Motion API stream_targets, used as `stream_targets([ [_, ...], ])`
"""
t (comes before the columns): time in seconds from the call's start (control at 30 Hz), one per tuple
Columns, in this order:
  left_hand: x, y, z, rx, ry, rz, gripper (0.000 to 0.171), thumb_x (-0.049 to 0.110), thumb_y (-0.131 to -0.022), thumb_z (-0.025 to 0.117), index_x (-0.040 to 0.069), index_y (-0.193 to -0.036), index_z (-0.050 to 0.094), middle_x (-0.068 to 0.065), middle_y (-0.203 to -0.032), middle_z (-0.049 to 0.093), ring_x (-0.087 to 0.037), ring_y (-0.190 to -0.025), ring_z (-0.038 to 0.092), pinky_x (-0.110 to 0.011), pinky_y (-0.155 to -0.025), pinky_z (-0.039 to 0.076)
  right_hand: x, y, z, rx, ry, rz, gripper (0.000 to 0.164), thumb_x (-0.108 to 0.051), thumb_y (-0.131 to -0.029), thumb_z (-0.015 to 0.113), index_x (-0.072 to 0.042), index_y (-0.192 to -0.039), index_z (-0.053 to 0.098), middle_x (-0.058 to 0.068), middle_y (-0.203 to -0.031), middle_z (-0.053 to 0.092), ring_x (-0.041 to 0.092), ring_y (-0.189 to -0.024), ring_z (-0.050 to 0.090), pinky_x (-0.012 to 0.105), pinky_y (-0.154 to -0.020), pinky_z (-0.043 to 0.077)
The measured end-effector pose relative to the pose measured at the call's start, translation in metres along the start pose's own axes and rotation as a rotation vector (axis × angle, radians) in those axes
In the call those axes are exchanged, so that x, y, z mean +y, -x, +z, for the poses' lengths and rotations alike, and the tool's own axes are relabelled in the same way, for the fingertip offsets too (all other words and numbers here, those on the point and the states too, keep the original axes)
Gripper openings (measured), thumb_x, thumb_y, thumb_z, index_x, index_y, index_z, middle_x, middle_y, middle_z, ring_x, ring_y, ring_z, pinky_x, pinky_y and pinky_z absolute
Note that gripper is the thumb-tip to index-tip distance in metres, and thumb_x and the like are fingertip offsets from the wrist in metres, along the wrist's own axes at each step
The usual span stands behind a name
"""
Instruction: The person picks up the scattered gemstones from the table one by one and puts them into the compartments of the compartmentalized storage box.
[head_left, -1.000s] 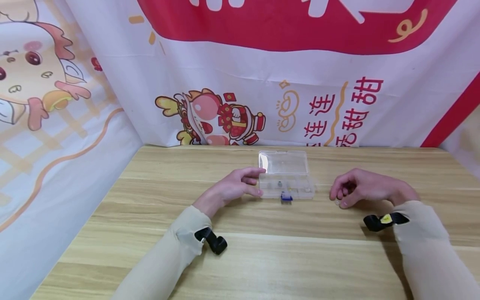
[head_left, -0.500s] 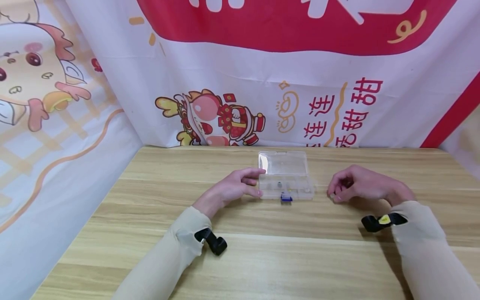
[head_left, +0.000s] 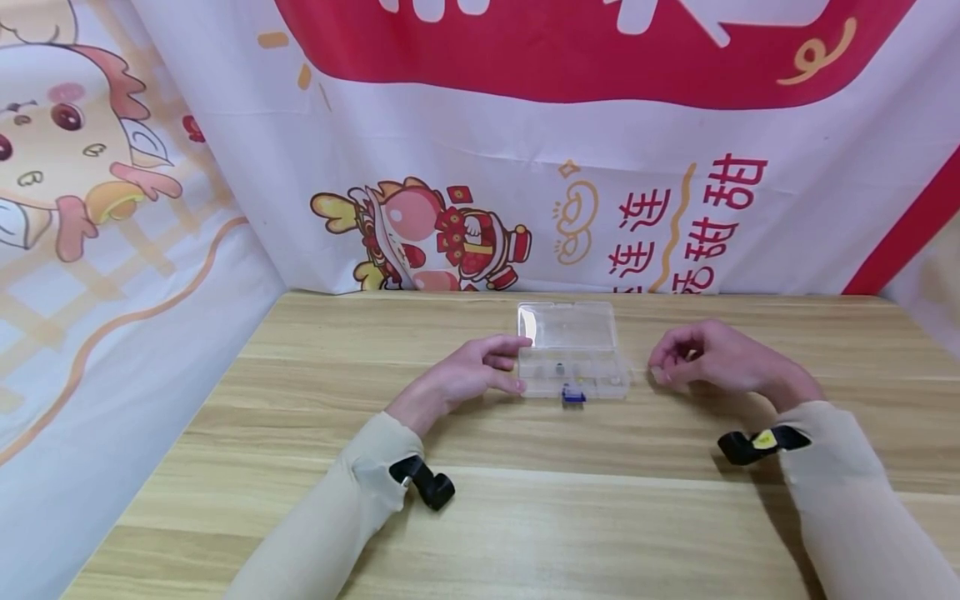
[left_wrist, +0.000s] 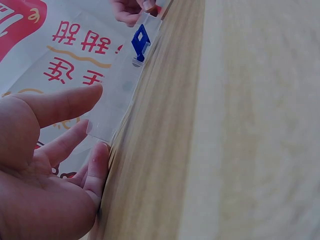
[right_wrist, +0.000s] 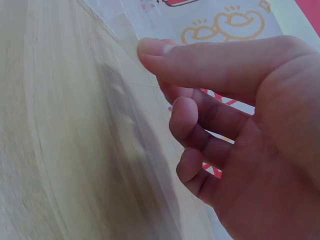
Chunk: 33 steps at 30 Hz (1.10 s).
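A clear plastic compartment box [head_left: 536,385] lies on the table, its transparent lid [head_left: 567,325] folded back. Several small items sit in its compartments, too small to identify. A blue piece with a rectangular opening [head_left: 573,395] shows at the box's front; the left wrist view also has this blue piece [left_wrist: 141,43]. My left hand [head_left: 480,367] touches the box's left end with fingers extended, thumb near the front corner. Right of the box, my right hand [head_left: 716,358] pinches a small, clear, flat piece [head_left: 659,376] between thumb and index finger, raised off the table.
The wood-grain table [head_left: 525,533] stretches in front of the box. A white printed cloth [head_left: 465,133] hangs behind the table's back edge, and another printed cloth [head_left: 112,350] hangs on the left. Black wrist cameras [head_left: 431,485] are on both sleeves.
My right hand has lifted the small clear piece from the table and moved slightly left and back, closer to the box. My left hand and the box stay where they were.
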<state>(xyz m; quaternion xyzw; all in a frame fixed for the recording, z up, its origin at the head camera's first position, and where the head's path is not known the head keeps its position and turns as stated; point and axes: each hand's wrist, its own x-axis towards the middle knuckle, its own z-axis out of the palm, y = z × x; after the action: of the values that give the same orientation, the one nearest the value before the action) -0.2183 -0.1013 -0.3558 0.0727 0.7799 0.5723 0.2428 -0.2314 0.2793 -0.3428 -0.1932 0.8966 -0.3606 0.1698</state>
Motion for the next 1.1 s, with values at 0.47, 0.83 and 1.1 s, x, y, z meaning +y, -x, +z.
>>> stream_targets([
  [0.47, -0.001, -0.001, -0.001, -0.005, 0.001, 0.005, 0.069, 0.006, -0.089, 0.081, 0.024, -0.151, 0.059, -0.004, -0.148, 0.056, -0.025, -0.132, 0.051, -0.037, -0.111, 0.044, -0.02, -0.01, 0.012, 0.099, 0.029, -0.028, 0.02, -0.027, -0.092, 0.083, -0.016, -0.108, 0.077, 0.002, -0.104, 0.075, 0.02, -0.098, 0.059, 0.028, -0.085, 0.047],
  [0.83, -0.002, -0.002, -0.001, -0.005, -0.002, 0.009, 0.068, 0.005, -0.089, 0.082, 0.025, -0.15, 0.06, -0.004, -0.147, 0.057, -0.024, -0.132, 0.051, -0.038, -0.112, 0.044, -0.031, -0.017, 0.025, 0.138, -0.018, -0.014, 0.021, -0.025, -0.093, 0.081, -0.015, -0.111, 0.077, 0.006, -0.104, 0.071, 0.022, -0.093, 0.057, 0.029, -0.077, 0.047],
  [1.1, -0.001, -0.001, -0.001, -0.009, -0.002, 0.012, 0.069, 0.006, -0.089, 0.082, 0.024, -0.151, 0.06, -0.004, -0.147, 0.057, -0.024, -0.131, 0.051, -0.037, -0.111, 0.044, -0.037, -0.021, 0.033, 0.158, -0.042, -0.039, 0.018, -0.022, -0.095, 0.08, -0.015, -0.111, 0.078, 0.007, -0.101, 0.07, 0.024, -0.091, 0.06, 0.029, -0.075, 0.051],
])
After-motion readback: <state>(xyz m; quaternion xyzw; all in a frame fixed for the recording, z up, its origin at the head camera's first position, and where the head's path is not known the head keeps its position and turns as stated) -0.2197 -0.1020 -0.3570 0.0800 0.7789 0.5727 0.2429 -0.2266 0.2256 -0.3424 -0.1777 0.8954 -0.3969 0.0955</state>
